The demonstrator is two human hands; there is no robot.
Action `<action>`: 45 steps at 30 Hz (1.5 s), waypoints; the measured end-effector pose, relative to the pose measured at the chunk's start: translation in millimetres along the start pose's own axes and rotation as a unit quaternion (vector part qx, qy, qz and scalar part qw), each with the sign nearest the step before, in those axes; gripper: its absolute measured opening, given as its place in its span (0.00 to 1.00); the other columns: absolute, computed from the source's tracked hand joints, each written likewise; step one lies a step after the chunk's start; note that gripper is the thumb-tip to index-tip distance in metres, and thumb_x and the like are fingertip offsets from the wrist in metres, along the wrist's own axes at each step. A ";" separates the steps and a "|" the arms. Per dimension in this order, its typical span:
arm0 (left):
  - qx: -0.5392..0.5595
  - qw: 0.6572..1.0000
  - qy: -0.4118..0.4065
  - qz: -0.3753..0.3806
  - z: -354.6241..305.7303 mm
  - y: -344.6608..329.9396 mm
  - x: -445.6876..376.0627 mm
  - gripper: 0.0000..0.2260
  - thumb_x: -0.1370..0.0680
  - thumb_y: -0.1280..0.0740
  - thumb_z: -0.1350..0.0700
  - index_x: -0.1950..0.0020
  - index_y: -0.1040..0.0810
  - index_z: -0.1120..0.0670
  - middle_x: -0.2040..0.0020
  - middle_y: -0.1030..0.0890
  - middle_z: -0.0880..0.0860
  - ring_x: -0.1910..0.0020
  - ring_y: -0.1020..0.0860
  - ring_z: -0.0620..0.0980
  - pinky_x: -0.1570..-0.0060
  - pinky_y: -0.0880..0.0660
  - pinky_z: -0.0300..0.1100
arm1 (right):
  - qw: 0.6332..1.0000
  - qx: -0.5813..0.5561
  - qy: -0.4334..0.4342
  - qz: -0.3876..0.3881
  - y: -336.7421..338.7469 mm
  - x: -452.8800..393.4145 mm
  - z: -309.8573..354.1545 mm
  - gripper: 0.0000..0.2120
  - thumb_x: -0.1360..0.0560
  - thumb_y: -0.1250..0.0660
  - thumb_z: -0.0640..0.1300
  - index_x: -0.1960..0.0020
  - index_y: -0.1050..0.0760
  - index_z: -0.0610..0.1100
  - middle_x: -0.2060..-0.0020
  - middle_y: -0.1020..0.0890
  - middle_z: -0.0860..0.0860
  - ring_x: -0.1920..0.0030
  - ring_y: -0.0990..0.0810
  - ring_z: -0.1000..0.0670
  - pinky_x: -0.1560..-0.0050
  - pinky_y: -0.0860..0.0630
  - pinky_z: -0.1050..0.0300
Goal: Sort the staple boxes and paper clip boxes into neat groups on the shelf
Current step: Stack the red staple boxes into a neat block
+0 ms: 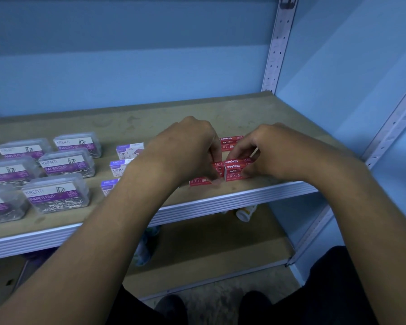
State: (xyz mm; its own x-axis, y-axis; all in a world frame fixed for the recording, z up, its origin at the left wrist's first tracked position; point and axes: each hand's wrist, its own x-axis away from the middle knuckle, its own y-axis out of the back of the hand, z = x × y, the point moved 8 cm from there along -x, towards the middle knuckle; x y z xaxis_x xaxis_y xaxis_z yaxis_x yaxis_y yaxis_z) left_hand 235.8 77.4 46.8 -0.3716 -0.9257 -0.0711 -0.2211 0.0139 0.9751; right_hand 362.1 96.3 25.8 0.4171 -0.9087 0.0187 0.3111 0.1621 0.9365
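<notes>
On the tan wooden shelf (256, 109): left hand (188, 146) pinching one small red cardboard staple box (201, 181), right hand (267, 151) gripping its neighbour red staple box (236, 171).

Two bare forearms reach forward from the lower corners and converge over the front edge of the shelf (244, 195), wrists nearly level with each other. The left hand (185, 148) is knuckles-up, its fingers curled down and pinching a red staple box (201, 181) near that edge. Just beside it, the right hand (267, 151) curls its fingers round a second red staple box (236, 171).
</notes>
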 end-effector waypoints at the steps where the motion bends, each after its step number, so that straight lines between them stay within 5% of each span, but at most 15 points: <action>1: 0.000 1.000 0.004 -0.002 0.3 0.0 0.3 0.16 0.36 0.20 0.46 0.50 0.15 0.48 0.53 0.16 0.47 0.55 0.18 0.47 0.51 0.20 0.47 | 1.000 0.000 0.000 0.001 -0.2 -0.1 0.1 0.16 0.31 0.20 0.45 0.46 0.15 0.58 0.49 0.15 0.58 0.56 0.23 0.65 0.58 0.30 0.70; 7: -0.013 1.000 0.026 0.010 0.5 -5.8 -0.4 0.16 0.33 0.21 0.49 0.48 0.15 0.50 0.52 0.16 0.49 0.55 0.18 0.48 0.49 0.20 0.46 | 1.000 0.005 0.005 -0.002 0.4 1.1 0.9 0.16 0.31 0.20 0.45 0.45 0.15 0.58 0.50 0.15 0.58 0.56 0.24 0.66 0.59 0.31 0.69; 12: -0.028 0.998 0.051 -0.009 1.6 -5.5 -3.8 0.15 0.35 0.20 0.47 0.51 0.15 0.49 0.54 0.17 0.49 0.56 0.20 0.49 0.59 0.26 0.41 | 1.000 0.010 0.004 -0.002 1.0 2.1 3.3 0.16 0.30 0.21 0.45 0.45 0.15 0.58 0.49 0.15 0.57 0.56 0.23 0.63 0.58 0.31 0.70; 26: -0.009 0.998 0.055 0.008 0.6 -5.4 -0.9 0.21 0.34 0.22 0.45 0.44 0.17 0.51 0.47 0.16 0.50 0.51 0.19 0.50 0.46 0.21 0.47 | 1.000 0.017 -0.016 0.000 -1.8 6.9 8.5 0.22 0.29 0.22 0.47 0.37 0.19 0.56 0.40 0.18 0.55 0.45 0.21 0.54 0.46 0.27 0.60; 30: 0.043 0.997 0.040 -0.042 6.8 11.2 0.9 0.15 0.34 0.22 0.44 0.51 0.14 0.49 0.54 0.16 0.47 0.55 0.19 0.45 0.50 0.20 0.46 | 0.998 0.001 0.003 -0.063 14.7 9.6 8.6 0.17 0.28 0.24 0.53 0.40 0.19 0.58 0.45 0.17 0.60 0.49 0.22 0.60 0.55 0.29 0.65; 35: 0.071 0.993 0.003 -0.098 16.5 26.0 -3.3 0.12 0.29 0.25 0.44 0.51 0.14 0.49 0.57 0.16 0.44 0.58 0.20 0.39 0.55 0.22 0.37 | 0.991 -0.025 0.018 -0.133 26.8 0.7 3.5 0.14 0.25 0.28 0.50 0.40 0.20 0.59 0.43 0.18 0.59 0.48 0.24 0.60 0.57 0.35 0.71; 38: 0.028 0.994 -0.009 -0.103 25.0 23.7 -11.6 0.15 0.27 0.27 0.45 0.42 0.17 0.48 0.46 0.17 0.45 0.50 0.21 0.41 0.54 0.29 0.34 | 0.990 -0.022 0.015 -0.136 24.8 -9.0 -0.7 0.17 0.24 0.29 0.51 0.36 0.22 0.60 0.37 0.22 0.56 0.45 0.29 0.59 0.56 0.37 0.71; 41: -0.012 0.995 0.008 -0.097 37.1 16.8 -20.2 0.20 0.25 0.30 0.43 0.35 0.22 0.47 0.36 0.21 0.47 0.36 0.26 0.48 0.43 0.28 0.42 | 0.991 -0.026 0.017 -0.129 20.1 -18.9 -3.8 0.18 0.23 0.29 0.49 0.34 0.23 0.59 0.35 0.23 0.54 0.44 0.30 0.58 0.56 0.37 0.70; 45: -0.025 0.996 0.025 -0.079 48.5 8.0 -28.8 0.20 0.25 0.30 0.45 0.34 0.23 0.46 0.36 0.21 0.47 0.35 0.29 0.49 0.44 0.29 0.43 | 0.993 -0.035 0.012 -0.112 11.6 -31.0 -7.3 0.17 0.22 0.30 0.47 0.34 0.22 0.58 0.33 0.23 0.53 0.41 0.27 0.56 0.49 0.33 0.61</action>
State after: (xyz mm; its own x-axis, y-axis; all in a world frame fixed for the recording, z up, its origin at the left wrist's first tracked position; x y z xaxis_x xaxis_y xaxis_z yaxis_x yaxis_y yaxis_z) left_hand 201.1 122.5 46.5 -0.2901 -0.9323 -0.2160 -0.2284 -0.1517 0.9617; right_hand 359.0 129.2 33.6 0.3507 -0.9156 -0.1967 0.4564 -0.0163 0.8896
